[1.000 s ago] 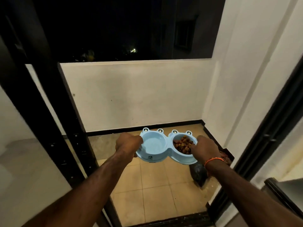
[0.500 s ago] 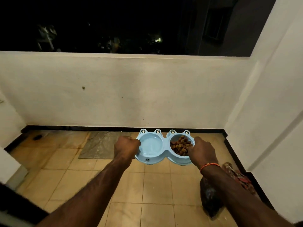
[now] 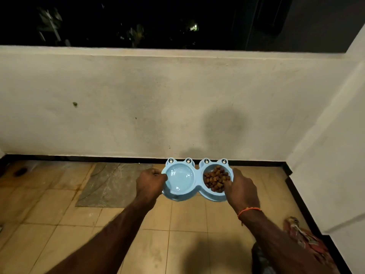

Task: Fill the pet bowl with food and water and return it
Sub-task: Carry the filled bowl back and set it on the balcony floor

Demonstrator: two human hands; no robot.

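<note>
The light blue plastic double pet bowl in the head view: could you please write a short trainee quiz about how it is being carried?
1. True or false: the light blue plastic double pet bowl rests on the tan tiled floor.
2. Which hand is nearest the brown dry kibble? A. left hand B. right hand
3. Fill in: the compartment without kibble lies on the person's ____ side.

Key: 1. False, both hands hold it above the floor. 2. B. 3. Left.
</note>
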